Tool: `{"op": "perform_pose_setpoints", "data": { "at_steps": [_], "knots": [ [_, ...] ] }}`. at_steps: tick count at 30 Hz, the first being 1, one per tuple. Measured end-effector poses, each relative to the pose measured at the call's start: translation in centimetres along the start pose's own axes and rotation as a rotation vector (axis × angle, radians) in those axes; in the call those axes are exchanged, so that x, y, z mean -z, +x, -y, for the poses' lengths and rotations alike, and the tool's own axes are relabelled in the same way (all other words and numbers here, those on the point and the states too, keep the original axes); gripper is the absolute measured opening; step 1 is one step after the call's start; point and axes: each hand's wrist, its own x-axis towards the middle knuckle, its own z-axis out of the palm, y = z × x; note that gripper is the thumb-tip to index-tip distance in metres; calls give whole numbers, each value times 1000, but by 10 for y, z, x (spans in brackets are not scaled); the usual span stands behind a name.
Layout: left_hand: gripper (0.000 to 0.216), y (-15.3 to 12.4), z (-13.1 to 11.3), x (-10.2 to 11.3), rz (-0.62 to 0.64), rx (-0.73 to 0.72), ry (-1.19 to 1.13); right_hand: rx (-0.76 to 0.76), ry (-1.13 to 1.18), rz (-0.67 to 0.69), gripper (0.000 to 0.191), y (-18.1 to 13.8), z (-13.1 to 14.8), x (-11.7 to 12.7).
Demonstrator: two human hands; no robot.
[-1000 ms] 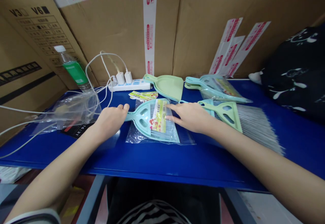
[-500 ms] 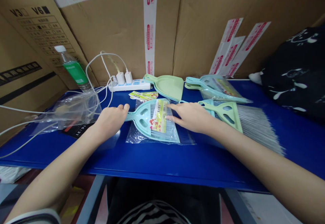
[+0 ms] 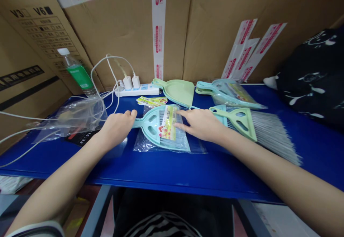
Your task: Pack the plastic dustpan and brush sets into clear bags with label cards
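Observation:
My left hand [image 3: 120, 126] is closed around the handle end of a light blue brush-and-dustpan set [image 3: 151, 126], which lies on a clear plastic bag [image 3: 139, 144]. The brush rests in the pan with its bristles to the right. Across the bristles lies a yellow-green printed label card [image 3: 168, 124]. My right hand [image 3: 202, 124] reaches in from the right, index finger and thumb apart, their tips touching the card's right side. Beside and partly behind that hand are a green brush [image 3: 239, 119] with pale bristles and a blue brush, partly hidden.
Behind lie a green dustpan [image 3: 179, 90], a bagged blue set [image 3: 228, 91] and spare label cards [image 3: 152, 101]. A power strip [image 3: 138, 90] with white cables, a bottle [image 3: 79, 74], a crumpled plastic bag [image 3: 77, 117] and a dark timer display [image 3: 80, 138] occupy the left of the blue table [image 3: 161, 172].
My right hand has shifted slightly left, its thumb farther onto the label card. My left hand and the brush-and-dustpan set stay in place.

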Motion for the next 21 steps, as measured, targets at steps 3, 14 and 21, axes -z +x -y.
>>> {"op": "perform_pose_setpoints", "data": {
  "at_steps": [3, 14, 21],
  "knots": [
    [40, 0, 0, 0, -4, 8, -2, -17, 11, -2, 49, 0, -1, 0],
    [40, -1, 0, 2, -10, 8, 3, -32, 25, 49, 51, -2, -4, 7],
    [39, 0, 0, 1, -4, 15, 5, -10, 37, 54, 50, -2, -8, 7]
  ]
}}
